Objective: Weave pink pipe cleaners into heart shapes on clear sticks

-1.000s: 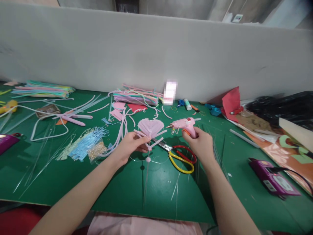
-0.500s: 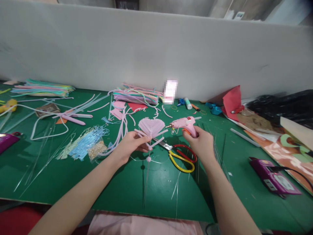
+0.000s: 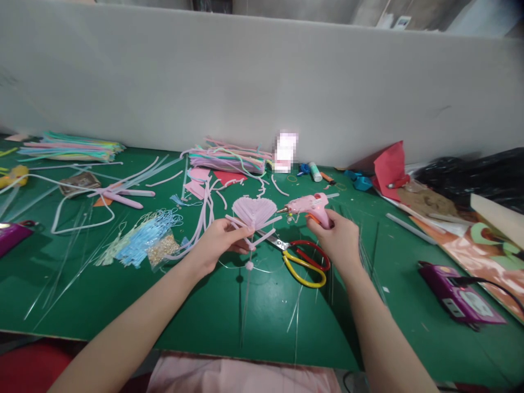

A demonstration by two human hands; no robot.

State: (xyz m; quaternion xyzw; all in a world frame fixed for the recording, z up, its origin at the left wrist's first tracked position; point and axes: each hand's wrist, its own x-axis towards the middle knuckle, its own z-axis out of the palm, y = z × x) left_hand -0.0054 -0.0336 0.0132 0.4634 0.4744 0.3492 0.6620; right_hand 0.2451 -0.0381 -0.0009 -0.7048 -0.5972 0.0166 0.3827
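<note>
Between its thumb and fingers, my left hand (image 3: pixel 223 240) pinches a lilac pipe-cleaner heart (image 3: pixel 254 212) near its lower point. Loose pipe-cleaner strips stick out to both sides of the heart, and a small fuzzy ball (image 3: pixel 249 266) lies below it by a thin wire. A pink glue gun (image 3: pixel 308 204) is gripped by my right hand (image 3: pixel 335 234) around its handle. Its metal nozzle points left, close to the heart's right edge; I cannot tell whether it touches. Scissors (image 3: pixel 303 267) with red and yellow handles lie between my hands, blades partly behind the heart's strips.
Bundles of coloured pipe cleaners (image 3: pixel 229 159) lie at the back by the grey partition (image 3: pixel 254 82). Blue tassels (image 3: pixel 145 240) and a bag of gold beads (image 3: pixel 162 250) are left of my left hand. A purple power box (image 3: pixel 460 295) with a cable sits at right.
Almost nothing differs. The glue gun has tilted or shifted very slightly, with its nozzle staying beside the heart, and the left hand keeps its hold.
</note>
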